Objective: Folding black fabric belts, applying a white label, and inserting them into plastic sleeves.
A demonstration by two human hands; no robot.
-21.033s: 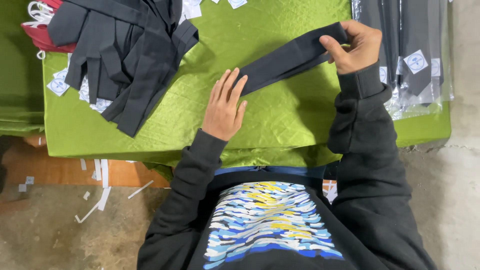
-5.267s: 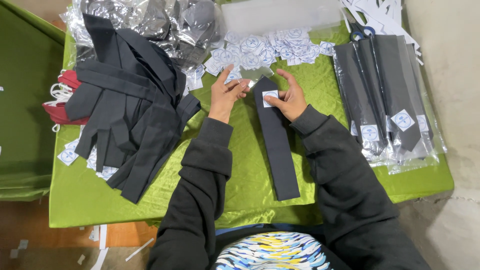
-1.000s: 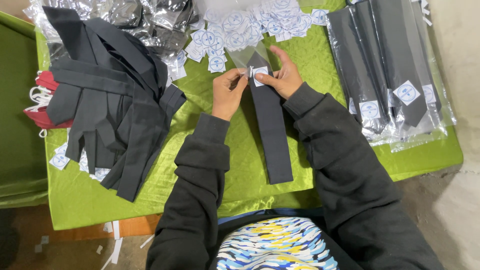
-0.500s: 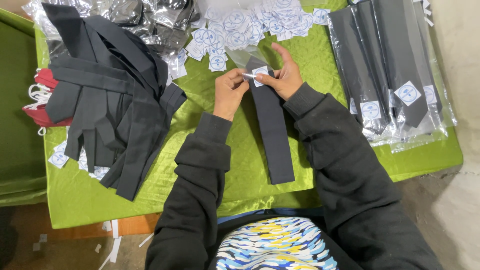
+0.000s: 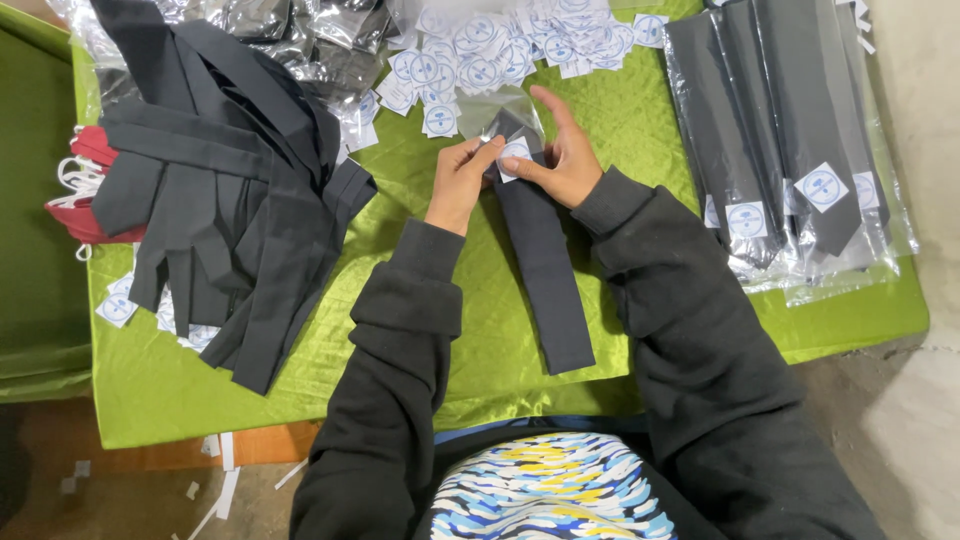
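Note:
A folded dark grey necktie (image 5: 545,270) lies lengthwise on the green cloth-covered table (image 5: 480,330), its far end between my hands. My left hand (image 5: 460,180) and my right hand (image 5: 560,155) both pinch a small white square label (image 5: 514,158) at the tie's far end. A clear plastic bag (image 5: 492,108) lies just beyond the fingertips, partly over the tie's tip.
A heap of loose dark ties (image 5: 220,190) fills the left side, with red cloth (image 5: 85,180) under it. Several white square labels (image 5: 500,45) are scattered at the back. Bagged ties with labels (image 5: 790,140) lie at the right. Empty clear bags (image 5: 290,30) sit at the back left.
Both hands stay at the tie's far end with the label; the fingers have shifted slightly and the right hand's fingers have spread. The tie has not moved.

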